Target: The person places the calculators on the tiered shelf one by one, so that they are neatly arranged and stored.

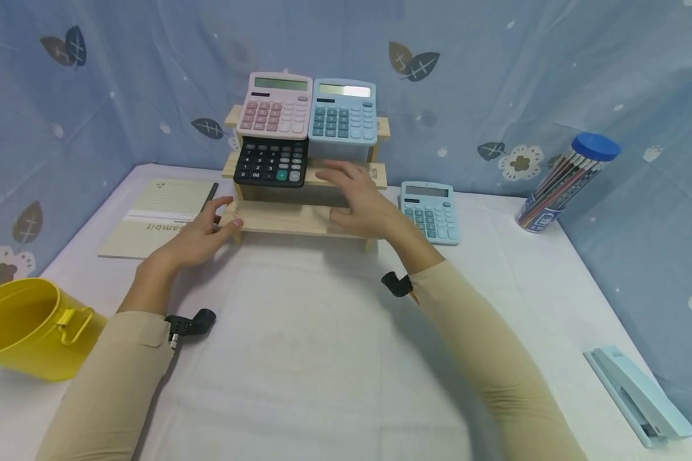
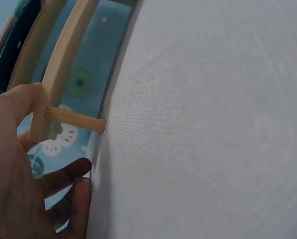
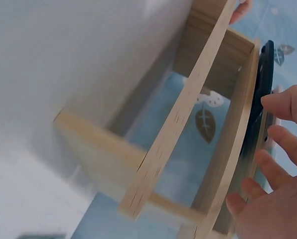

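A three-tier wooden shelf stands at the back of the table. My left hand pinches the left end of its lowest board between thumb and a finger; the other fingers hang free in the left wrist view. My right hand is at the shelf's right side with fingers spread, over the middle and lowest boards, holding nothing. A black calculator lies on the left of the middle tier. On the top tier sit a pink calculator and a blue calculator, side by side.
Another blue calculator lies right of the shelf. A notebook with a dark pen is on the left. A yellow bucket stands front left. A tub of pencils and a light blue stapler are on the right.
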### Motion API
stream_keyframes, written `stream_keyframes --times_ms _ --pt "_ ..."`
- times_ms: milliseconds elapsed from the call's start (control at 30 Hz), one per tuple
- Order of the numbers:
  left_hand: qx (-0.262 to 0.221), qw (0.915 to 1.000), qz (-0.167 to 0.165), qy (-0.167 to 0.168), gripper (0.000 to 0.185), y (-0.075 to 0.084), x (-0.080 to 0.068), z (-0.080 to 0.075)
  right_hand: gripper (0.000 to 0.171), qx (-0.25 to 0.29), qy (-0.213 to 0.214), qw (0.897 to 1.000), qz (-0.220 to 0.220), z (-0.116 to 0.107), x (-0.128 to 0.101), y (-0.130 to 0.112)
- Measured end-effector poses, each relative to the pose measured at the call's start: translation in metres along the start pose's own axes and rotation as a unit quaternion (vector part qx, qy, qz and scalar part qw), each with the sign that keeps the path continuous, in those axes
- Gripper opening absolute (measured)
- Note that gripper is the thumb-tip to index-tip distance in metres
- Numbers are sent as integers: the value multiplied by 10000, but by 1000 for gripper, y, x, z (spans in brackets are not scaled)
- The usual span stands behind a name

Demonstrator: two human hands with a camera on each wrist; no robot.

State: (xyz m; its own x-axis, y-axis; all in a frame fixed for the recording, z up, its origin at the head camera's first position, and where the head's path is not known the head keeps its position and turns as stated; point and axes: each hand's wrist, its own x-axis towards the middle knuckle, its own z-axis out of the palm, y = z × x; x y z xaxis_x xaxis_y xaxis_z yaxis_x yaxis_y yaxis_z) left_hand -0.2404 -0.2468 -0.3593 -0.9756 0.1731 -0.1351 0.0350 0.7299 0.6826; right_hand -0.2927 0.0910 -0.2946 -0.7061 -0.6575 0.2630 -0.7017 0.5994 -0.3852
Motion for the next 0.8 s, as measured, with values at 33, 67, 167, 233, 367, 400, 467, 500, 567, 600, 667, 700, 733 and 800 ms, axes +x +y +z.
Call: stream_keyframes --times_ms 33,67,167,233,367,400,467,500,567,600,667,700,733,800 --pt "8 10000 -5 3 84 -1 0 0 67 14 29 10000 6 -1 -4 2" --pt "12 10000 -13 11 84 -1 0 1 66 23 54 10000 2 -2 -8 3" --pt "20 10000 -6 24 85 -1 0 2 64 45 73 10000 4 -7 -19 8" --pt "19 10000 -3 34 85 0 0 1 63 46 62 10000 -7 -10 -25 11" --pt "8 10000 -3 34 84 1 -1 0 62 166 66 9998 -61 -16 -37 18" --pt "17 10000 -7 32 84 1 -1 0 61 191 80 9997 -94 -18 -40 21" --pt "28 10000 -24 35 83 1 -1 -1 59 262 120 9995 -154 -20 -45 25" --pt "38 10000 -35 39 84 1 -1 -1 58 290 149 9993 -176 -21 -47 27" --pt "43 10000 -44 52 84 0 -1 -1 57 301 191 9992 -180 -23 -51 32" --pt "46 10000 -43 55 84 0 -1 -1 56 299 222 9992 -177 -24 -52 34" --pt "45 10000 -45 52 85 -1 -1 -1 55 273 270 9992 -114 -25 -55 40" --pt "50 10000 -42 54 85 -1 0 -1 55 256 282 9993 -68 -26 -57 43" --pt "52 10000 -36 54 85 -1 0 -1 55 241 289 9993 -12 -28 -59 46" --pt "42 10000 -18 54 85 -1 0 0 56 223 315 9992 115 -30 -63 51"
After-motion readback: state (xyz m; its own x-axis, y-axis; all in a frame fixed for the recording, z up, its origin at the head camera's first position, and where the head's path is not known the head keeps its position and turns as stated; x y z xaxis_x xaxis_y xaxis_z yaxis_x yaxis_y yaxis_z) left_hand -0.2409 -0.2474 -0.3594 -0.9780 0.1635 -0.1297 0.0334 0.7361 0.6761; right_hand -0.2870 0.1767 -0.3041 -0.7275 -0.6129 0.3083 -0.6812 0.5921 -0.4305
